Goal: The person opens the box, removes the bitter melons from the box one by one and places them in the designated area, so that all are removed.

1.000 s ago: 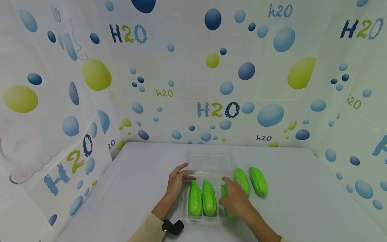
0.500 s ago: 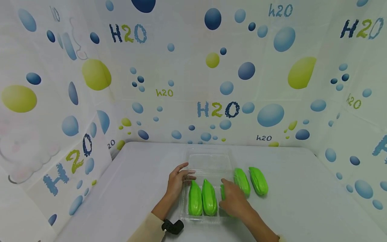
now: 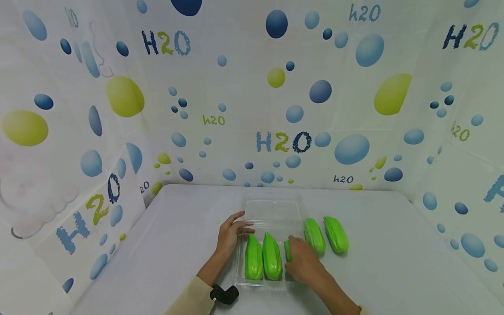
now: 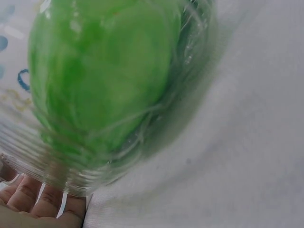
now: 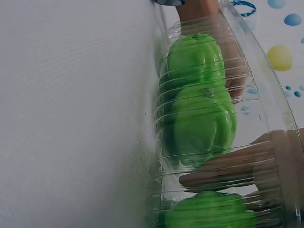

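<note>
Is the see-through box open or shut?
Open. The box has its lid folded back behind it, and the right hand holds a green vegetable inside.

vegetables [image 3: 272,257]: bright green
box [image 3: 271,211]: colourless, see-through
table [image 3: 177,245]: plain white
backdrop [image 3: 236,87]: white with blue, navy and lime ovals and lettering
sleeve [image 3: 192,296]: beige
wristband [image 3: 225,295]: black
</note>
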A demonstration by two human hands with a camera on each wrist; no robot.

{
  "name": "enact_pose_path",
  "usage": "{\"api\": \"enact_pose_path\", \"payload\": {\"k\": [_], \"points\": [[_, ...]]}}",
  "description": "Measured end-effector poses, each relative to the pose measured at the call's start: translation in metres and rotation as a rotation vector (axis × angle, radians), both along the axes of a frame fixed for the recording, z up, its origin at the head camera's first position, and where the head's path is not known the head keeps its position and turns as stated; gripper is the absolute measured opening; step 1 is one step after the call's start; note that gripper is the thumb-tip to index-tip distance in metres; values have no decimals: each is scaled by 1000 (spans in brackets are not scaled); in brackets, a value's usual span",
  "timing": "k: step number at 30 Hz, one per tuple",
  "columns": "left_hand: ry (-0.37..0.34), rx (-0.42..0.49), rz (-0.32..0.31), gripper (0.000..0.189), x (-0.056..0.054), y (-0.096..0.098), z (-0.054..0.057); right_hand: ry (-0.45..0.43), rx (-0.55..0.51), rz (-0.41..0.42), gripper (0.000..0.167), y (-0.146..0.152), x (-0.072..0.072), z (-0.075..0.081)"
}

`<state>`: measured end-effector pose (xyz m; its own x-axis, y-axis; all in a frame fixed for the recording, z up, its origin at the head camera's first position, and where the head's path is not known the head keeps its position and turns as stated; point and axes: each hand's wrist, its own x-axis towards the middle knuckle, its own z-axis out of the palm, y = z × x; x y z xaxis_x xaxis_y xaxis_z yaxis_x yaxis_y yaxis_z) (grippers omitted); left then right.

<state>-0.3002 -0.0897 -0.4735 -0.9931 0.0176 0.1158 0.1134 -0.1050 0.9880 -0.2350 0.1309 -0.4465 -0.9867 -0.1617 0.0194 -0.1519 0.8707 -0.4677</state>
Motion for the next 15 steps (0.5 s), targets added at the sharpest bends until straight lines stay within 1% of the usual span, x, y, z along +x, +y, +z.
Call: {"api": "enact_pose_path", "payload": {"k": [2, 4, 6, 10, 15], "points": [[0, 3, -8, 42, 3, 0, 5, 5, 7, 3, 70, 0, 0, 0], [-1, 2, -10, 42, 3, 1, 6, 7, 9, 7, 69, 0, 1, -1], [1, -5, -5, 42, 2, 1, 3, 7, 8, 11, 68, -1, 2, -1], [2, -14, 10, 43, -2, 1, -6, 4, -1, 13, 65, -1, 2, -1], [12, -9, 9, 45, -3, 1, -9, 3, -16, 24, 64, -1, 1, 0]]}}
